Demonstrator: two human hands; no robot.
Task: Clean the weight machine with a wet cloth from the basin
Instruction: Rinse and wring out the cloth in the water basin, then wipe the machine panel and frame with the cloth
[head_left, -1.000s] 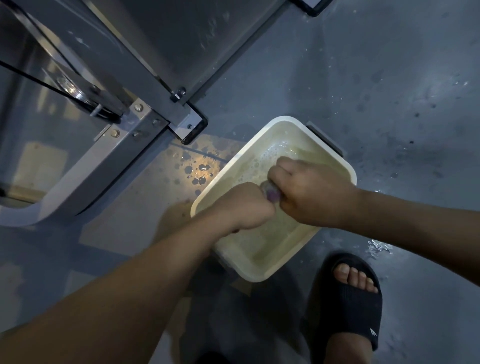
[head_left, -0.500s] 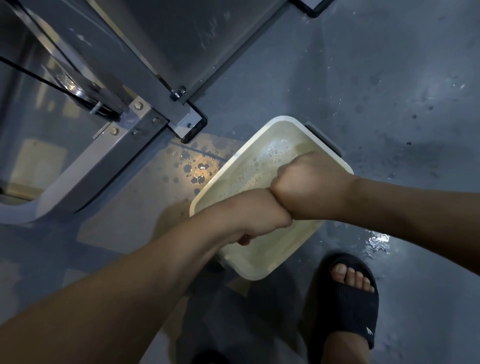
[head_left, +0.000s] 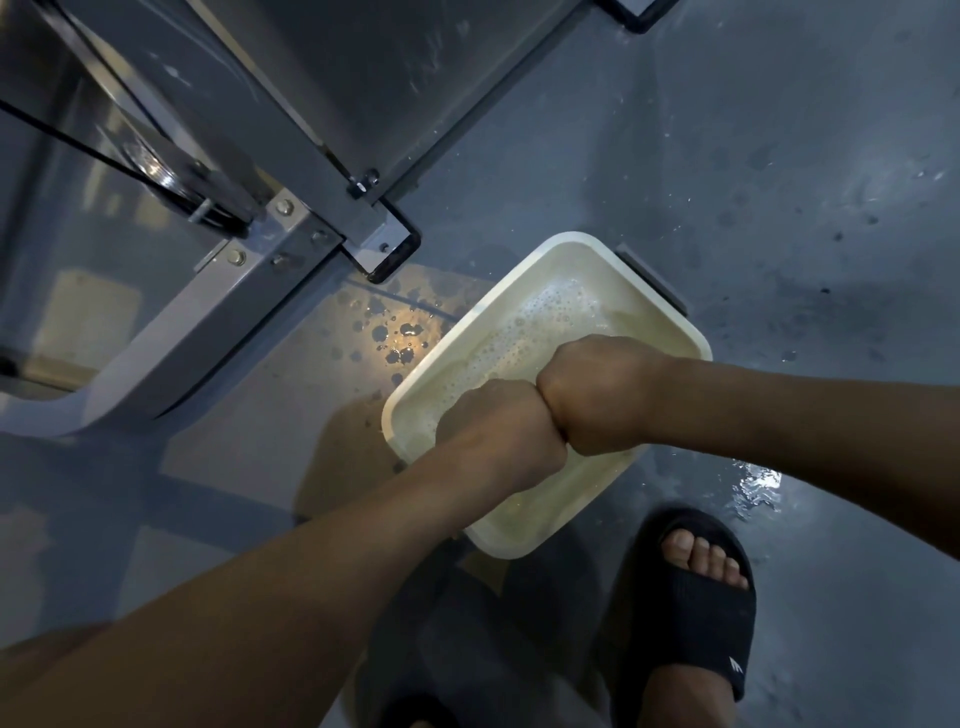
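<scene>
A cream rectangular basin (head_left: 470, 314) with murky, foamy water (head_left: 540, 322) sits on the grey floor. Above it my left hand (head_left: 498, 431) and my right hand (head_left: 597, 395) are clenched into fists, pressed knuckle to knuckle. The cloth is hidden inside the two fists; earlier frames showed a purple bit of it between them. The weight machine's grey steel frame (head_left: 291, 244), with bolts and a cable pulley (head_left: 156, 171), stands at the upper left, close to the basin's corner.
Water drops (head_left: 395, 338) spot the floor between the machine's black foot (head_left: 389, 254) and the basin. A shiny puddle (head_left: 753, 483) lies to the right. A foot in a black slide sandal (head_left: 696, 597) stands just below the basin.
My fists have closed together and twisted over the basin. The purple cloth seen between them a second ago is now covered. More foam shows on the water.
</scene>
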